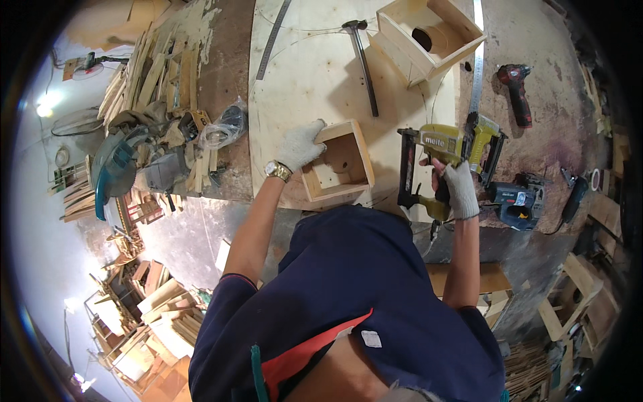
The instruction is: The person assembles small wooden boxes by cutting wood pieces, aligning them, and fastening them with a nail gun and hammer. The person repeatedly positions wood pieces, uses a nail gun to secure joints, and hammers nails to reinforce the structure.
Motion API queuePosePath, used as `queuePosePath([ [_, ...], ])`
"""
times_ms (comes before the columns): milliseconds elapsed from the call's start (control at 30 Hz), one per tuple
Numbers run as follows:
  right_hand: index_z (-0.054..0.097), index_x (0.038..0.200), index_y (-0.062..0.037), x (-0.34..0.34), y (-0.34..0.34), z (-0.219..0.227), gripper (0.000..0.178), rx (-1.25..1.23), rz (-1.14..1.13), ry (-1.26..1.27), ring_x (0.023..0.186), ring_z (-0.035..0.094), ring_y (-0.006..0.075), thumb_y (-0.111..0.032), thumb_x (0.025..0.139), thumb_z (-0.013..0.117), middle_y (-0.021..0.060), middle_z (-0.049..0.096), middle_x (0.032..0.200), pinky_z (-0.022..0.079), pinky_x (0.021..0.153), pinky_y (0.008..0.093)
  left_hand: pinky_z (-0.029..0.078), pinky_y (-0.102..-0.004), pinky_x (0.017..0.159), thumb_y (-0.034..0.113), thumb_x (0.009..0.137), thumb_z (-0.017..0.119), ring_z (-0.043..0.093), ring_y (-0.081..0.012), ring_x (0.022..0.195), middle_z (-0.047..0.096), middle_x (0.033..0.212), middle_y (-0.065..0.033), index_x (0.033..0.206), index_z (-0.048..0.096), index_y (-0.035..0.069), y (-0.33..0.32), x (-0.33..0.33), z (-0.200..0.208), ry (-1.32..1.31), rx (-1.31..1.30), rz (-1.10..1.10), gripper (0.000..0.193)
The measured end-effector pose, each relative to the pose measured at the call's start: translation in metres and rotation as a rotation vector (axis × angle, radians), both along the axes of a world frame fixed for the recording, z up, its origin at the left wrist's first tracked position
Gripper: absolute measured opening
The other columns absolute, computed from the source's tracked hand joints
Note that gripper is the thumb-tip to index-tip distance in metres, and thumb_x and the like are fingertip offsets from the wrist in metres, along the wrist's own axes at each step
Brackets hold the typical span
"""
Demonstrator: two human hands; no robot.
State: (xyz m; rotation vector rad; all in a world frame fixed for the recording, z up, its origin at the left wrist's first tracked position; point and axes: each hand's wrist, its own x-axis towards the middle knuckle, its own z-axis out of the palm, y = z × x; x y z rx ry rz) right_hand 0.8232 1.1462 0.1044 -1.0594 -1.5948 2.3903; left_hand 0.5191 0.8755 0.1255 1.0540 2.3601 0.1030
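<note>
The box (338, 164) sits on a board (301, 87) on the worktop (552, 63), grasped at its ten o'clock by the left hand (301, 147), the right hand (461, 191) gripping a nailer (439, 139) at three o'clock, another box (395, 50) at one.

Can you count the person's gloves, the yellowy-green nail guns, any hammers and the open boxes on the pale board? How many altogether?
Gloves: 2 (left glove, right glove)
Nail guns: 2 (held nail gun, other nail gun)
Hammers: 1 (black hammer)
Open boxes: 2 (near box, far box)
Total: 7
</note>
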Motion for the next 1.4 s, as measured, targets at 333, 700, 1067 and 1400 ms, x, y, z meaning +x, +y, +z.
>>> queuePosePath([
  [333,0.074,0.128,0.0011,0.000,-0.051,0.130,0.024,0.469,0.027,-0.203,0.054,0.060,0.0087,-0.011,0.108,0.071,0.0088,0.082,0.100,0.047,0.050,0.0263,0.055,-0.0428,0.093,0.031,0.074,0.091,0.065,-0.0294,0.119,0.067,0.138,-0.0113,0.154,0.065,0.015,-0.036,0.050,0.025,0.786,0.385,-0.206,0.085],
  [700,0.069,0.135,0.0037,-0.085,-0.100,0.194,0.040,0.597,0.383,-0.208,0.055,0.062,0.0082,-0.025,0.108,0.073,0.0084,0.078,0.098,0.049,0.050,0.0256,0.053,-0.0474,0.093,0.037,0.100,0.072,0.071,-0.0280,0.102,0.070,0.123,-0.0119,0.125,0.076,0.011,-0.022,-0.018,0.028,0.770,0.656,0.165,0.036],
  [1067,0.069,0.134,0.0027,-0.164,-0.123,0.202,0.042,0.735,0.591,-0.316,0.054,0.062,0.0069,-0.029,0.107,0.074,0.0076,0.079,0.093,0.051,0.049,0.0265,0.051,-0.0472,0.089,0.044,0.107,0.065,0.073,-0.0279,0.094,0.077,0.097,-0.0096,0.105,0.074,0.014,-0.017,-0.016,0.006,0.505,0.499,0.253,0.032],
  [1400,0.069,0.130,0.0048,-0.173,-0.128,0.201,0.041,0.811,0.574,-0.317,0.053,0.065,0.0100,-0.028,0.106,0.073,0.0077,0.075,0.086,0.053,0.049,0.0294,0.050,-0.0472,0.088,0.043,0.107,0.064,0.071,-0.0276,0.094,0.075,0.098,-0.0093,0.106,0.072,0.014,-0.018,-0.017,0.001,0.499,0.538,0.232,0.030],
])
